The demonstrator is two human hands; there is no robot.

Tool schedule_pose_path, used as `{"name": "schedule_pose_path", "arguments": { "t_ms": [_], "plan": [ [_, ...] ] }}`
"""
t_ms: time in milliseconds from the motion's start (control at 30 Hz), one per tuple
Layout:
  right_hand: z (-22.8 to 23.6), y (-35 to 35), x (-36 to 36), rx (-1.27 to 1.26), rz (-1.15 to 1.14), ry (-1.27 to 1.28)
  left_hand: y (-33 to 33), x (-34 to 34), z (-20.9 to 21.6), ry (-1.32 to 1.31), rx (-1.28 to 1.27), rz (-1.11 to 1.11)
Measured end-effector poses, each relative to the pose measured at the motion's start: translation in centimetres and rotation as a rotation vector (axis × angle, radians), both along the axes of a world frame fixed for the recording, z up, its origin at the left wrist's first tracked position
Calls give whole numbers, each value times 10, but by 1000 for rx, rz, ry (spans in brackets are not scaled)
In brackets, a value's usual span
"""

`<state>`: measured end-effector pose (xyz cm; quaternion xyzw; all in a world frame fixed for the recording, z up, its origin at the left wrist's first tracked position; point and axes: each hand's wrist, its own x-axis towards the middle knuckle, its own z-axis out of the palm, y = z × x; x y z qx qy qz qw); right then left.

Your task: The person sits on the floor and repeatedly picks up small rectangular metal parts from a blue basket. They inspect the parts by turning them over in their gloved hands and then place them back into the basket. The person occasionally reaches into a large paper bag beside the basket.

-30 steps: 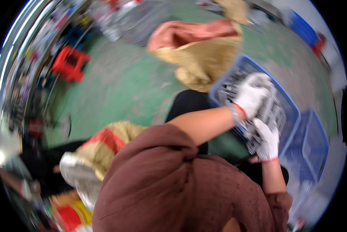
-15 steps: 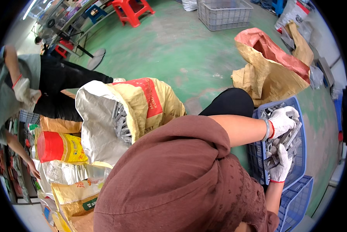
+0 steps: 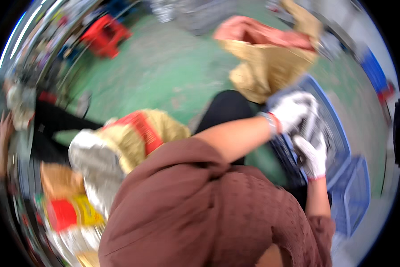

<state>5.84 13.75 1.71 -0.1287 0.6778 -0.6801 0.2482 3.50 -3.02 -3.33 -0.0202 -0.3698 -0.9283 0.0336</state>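
Both of my hands wear white knit gloves and work over a blue plastic basket point(image 3: 338, 115) on my right. My left hand point(image 3: 293, 110), at the end of a forearm with a bangle, curls over a cluster of grey metal-looking bars point(image 3: 313, 127). Just nearer to me, my right hand point(image 3: 313, 156) has its fingers bent around the near end of the same cluster. Motion blur smears the pieces, so their exact shape and number cannot be made out. More grey pieces lie beneath the hands, partly hidden by them.
A second blue basket point(image 3: 360, 196) stands against the first. Beyond it sits an open tan sack point(image 3: 271, 66) with a reddish lining. To my left are a yellow-and-red sack point(image 3: 164, 129) and a red-and-yellow bag point(image 3: 66, 213). Another person point(image 3: 17, 107) stands at the far left.
My view has swung, shifting the surroundings left in the picture. Both hands have drawn together around the grey bars, which now appear raised between them. The other person's arm has moved up.
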Motion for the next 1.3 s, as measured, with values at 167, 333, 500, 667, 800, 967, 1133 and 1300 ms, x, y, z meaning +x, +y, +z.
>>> {"name": "schedule_pose_path", "arguments": {
  "t_ms": [167,333,500,667,800,967,1133,1300],
  "plan": [
    [11,-5,-6,-73,20,123,-18,1,29,-56,-101,-124],
    [-4,10,-7,-29,-104,120,-13,-6,34,-77,-53,-151],
    [-4,22,-3,-62,-113,58,-1,-9,33,-110,-51,-197],
    [10,26,1,-152,-98,-180,5,-14,27,-182,-36,-207],
    [7,32,1,-157,-136,-222,9,-16,25,-224,-45,-220],
    [3,39,0,-209,-181,-252,20,-24,22,-234,-34,-262],
    [8,47,1,-216,-200,-327,25,-27,21,-245,-28,-317],
    [8,47,5,-280,-229,-353,29,-27,19,-255,-15,-335]
  ]
}}
